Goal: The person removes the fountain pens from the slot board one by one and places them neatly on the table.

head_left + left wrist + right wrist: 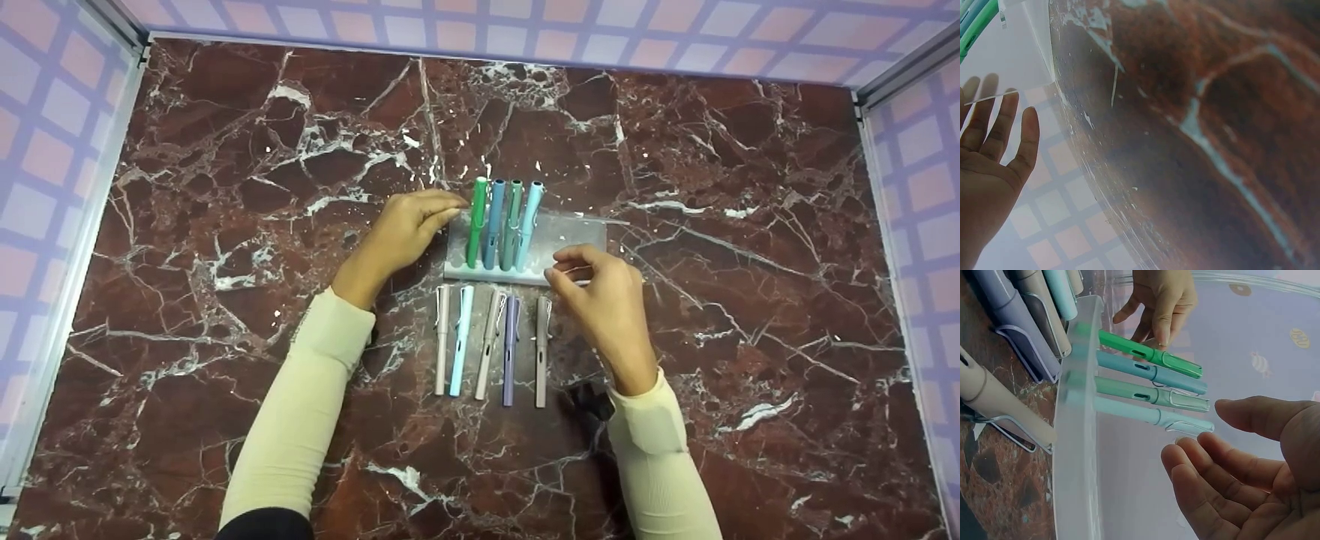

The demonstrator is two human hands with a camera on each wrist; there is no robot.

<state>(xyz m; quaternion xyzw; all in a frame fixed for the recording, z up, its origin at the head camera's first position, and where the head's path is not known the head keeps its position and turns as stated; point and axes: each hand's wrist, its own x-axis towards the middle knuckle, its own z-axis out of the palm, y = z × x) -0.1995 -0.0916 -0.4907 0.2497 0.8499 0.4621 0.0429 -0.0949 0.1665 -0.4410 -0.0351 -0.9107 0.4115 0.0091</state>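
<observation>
A clear pen stand (577,238) holds a row of upright capped pens: bright green (478,223), blue (494,225), grey-green (513,225) and pale blue (530,225). At its upper left edge my left hand (409,229) pinches the clear panel, several fingers showing behind it in the left wrist view. My right hand (604,300) hovers by the stand's front right, loosely curved and holding nothing. In the right wrist view its thumb and fingertips are apart, just past the pale blue pen's cap. In front of the stand lie beige, light blue, purple (511,352) and taupe (541,352) pens.
The stand and loose pens are on a dark red marbled tabletop (750,300) with white veins. Checked pastel panels (495,30) enclose the back and sides. A dark object (592,401) lies beneath the right wrist.
</observation>
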